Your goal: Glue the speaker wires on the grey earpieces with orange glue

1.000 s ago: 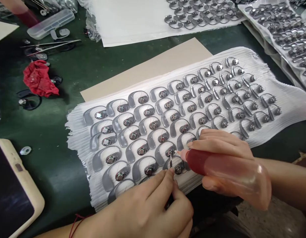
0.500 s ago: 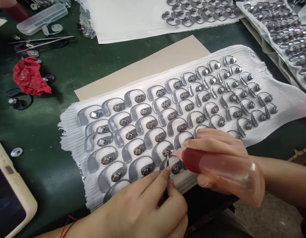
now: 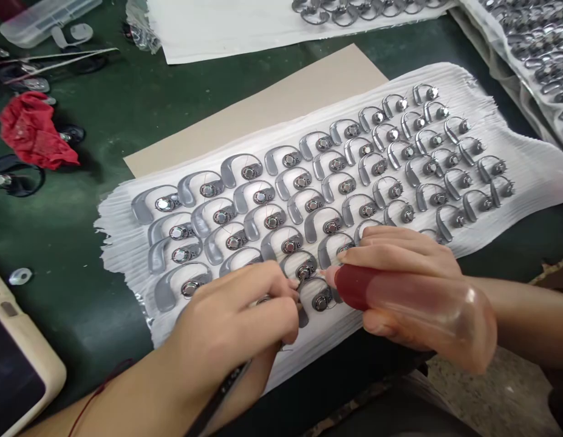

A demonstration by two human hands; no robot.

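Observation:
Rows of grey ear-hook earphone shells point(image 3: 317, 224), each with a round metallic driver, lie on a white ribbed foam sheet point(image 3: 121, 224). My left hand point(image 3: 235, 309) is closed on black tweezers point(image 3: 217, 394); their shaft slants out below the palm. The tips are near an earphone driver point(image 3: 303, 271) in the front rows, partly hidden by my fingers. My right hand point(image 3: 404, 255) is wrapped around a clear squeeze bottle point(image 3: 422, 315) with red liquid, lying nearly sideways. Its nozzle points left, just beside that same driver. My left forearm and hand cover several shells at the front left.
Beige cardboard point(image 3: 258, 112) lies under the sheet's far edge. Red cloth point(image 3: 35, 130), loose parts and a clear plastic case point(image 3: 48, 21) are at the left. A phone point(image 3: 21, 358) lies front left. More shells sit on a white sheet point(image 3: 226, 30) behind and a tray point(image 3: 536, 60) far right.
My left hand has turned and shifted left and up, now showing the tweezers' shaft below it. The bottle stays near the same driver, its nozzle slightly farther away. The view has shifted slightly.

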